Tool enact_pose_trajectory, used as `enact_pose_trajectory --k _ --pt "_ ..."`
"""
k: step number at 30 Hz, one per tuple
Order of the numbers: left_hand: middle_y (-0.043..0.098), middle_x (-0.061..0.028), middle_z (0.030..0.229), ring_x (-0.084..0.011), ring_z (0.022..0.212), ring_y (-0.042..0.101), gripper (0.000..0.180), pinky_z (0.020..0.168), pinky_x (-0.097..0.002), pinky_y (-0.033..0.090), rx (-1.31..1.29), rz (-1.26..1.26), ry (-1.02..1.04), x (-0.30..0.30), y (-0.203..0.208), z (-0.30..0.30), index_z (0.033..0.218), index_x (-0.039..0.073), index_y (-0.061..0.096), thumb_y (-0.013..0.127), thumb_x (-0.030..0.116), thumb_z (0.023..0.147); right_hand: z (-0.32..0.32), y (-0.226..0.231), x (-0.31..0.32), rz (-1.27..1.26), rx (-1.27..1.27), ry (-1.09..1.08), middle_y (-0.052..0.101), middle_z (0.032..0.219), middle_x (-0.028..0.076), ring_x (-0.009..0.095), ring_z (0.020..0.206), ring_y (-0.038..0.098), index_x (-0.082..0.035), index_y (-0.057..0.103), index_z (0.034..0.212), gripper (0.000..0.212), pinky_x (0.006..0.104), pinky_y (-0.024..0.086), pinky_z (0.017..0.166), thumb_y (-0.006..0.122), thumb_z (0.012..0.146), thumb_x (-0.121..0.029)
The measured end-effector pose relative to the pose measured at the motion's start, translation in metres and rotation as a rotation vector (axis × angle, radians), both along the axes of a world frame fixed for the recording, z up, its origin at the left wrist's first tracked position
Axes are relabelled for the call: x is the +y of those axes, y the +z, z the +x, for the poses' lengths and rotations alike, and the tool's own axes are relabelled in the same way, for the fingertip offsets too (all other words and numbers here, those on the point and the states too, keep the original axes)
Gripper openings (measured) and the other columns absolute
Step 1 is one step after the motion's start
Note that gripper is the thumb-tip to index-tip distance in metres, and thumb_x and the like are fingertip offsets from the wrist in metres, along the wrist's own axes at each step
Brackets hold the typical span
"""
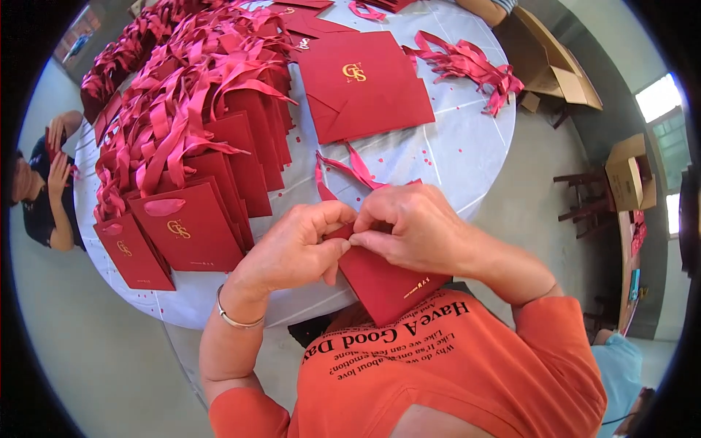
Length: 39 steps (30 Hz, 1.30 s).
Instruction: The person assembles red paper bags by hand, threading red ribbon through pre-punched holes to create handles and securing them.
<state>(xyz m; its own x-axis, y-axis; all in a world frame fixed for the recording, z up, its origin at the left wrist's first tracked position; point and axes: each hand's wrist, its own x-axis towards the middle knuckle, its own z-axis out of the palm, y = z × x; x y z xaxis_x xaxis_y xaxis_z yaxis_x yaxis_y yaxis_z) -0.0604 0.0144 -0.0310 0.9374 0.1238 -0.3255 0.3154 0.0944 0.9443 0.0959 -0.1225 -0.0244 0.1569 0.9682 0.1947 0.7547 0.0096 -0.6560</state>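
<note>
A red paper bag (394, 281) leans between the table edge and my body, its printed side toward me. My left hand (296, 244) pinches it at the upper left edge. Thumb and forefinger of my right hand (416, 226) are pressed together at that same edge, fingertips almost touching the left thumb; whatever sits between them is hidden. Beyond my knuckles a pink ribbon (358, 166) loops up from the bag onto the table. Just past it lies a flat stack of larger red bags (365, 87) with a gold emblem on top.
Rows of upright red bags (190, 226) with pink ribbon handles fill the table's left side. A bundle of loose ribbons (471, 66) lies at the far right of the white-covered table (467, 157). Cardboard boxes (628, 171) stand at right. Another person (55, 182) sits at left.
</note>
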Motion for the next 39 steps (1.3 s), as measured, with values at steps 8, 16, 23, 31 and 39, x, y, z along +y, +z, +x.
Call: enact_pose_trajectory --k 8,16,23,31,39 --pt "0.059 -0.0028 0.069 -0.0077 0.048 0.054 0.010 0.044 -0.0229 0.038 0.000 0.042 0.122 -0.010 0.006 0.002 0.095 -0.002 0.052 0.059 0.005 0.094 0.035 0.016 0.017 -0.064 0.248 0.231 0.067 0.080 0.011 0.020 0.070 0.064 0.000 0.068 0.094 0.014 0.0323 0.050 0.063 0.067 0.082 -0.007" --pt "0.063 -0.0057 0.069 -0.0056 0.045 0.055 0.014 0.037 -0.0195 0.039 -0.157 0.434 0.206 -0.023 -0.002 0.001 0.085 -0.004 0.057 0.069 -0.010 0.082 0.054 0.012 0.072 -0.645 0.429 0.569 0.060 0.069 -0.001 0.010 0.061 0.054 -0.003 0.068 0.098 0.023 0.0275 0.041 0.054 0.066 0.076 -0.010" --pt "0.064 -0.0042 0.065 -0.0039 0.052 0.060 0.021 0.041 -0.0198 0.046 -0.147 0.377 0.265 -0.026 0.005 -0.004 0.082 -0.002 0.055 0.077 -0.003 0.080 0.049 0.003 0.090 -1.014 0.709 0.757 0.048 0.061 -0.006 0.004 0.049 0.039 -0.006 0.067 0.089 0.018 0.0220 0.024 0.042 0.070 0.071 -0.008" --pt "0.060 -0.0032 0.062 -0.0065 0.047 0.058 0.024 0.039 -0.0188 0.041 -0.188 0.475 0.155 -0.018 0.001 -0.008 0.082 0.000 0.050 0.072 -0.008 0.082 0.036 0.012 0.076 -0.882 0.653 0.408 0.055 0.063 -0.001 0.006 0.047 0.046 -0.003 0.066 0.099 0.034 0.0224 0.031 0.041 0.077 0.067 -0.004" --pt "0.059 -0.0027 0.062 -0.0058 0.047 0.056 0.021 0.040 -0.0180 0.041 -0.221 0.372 0.042 -0.022 0.006 -0.004 0.083 -0.001 0.053 0.071 -0.009 0.082 0.062 -0.004 0.088 -0.067 0.482 -0.019 0.069 0.079 0.012 0.019 0.064 0.067 0.003 0.058 0.092 0.017 0.0309 0.053 0.050 0.065 0.076 0.002"
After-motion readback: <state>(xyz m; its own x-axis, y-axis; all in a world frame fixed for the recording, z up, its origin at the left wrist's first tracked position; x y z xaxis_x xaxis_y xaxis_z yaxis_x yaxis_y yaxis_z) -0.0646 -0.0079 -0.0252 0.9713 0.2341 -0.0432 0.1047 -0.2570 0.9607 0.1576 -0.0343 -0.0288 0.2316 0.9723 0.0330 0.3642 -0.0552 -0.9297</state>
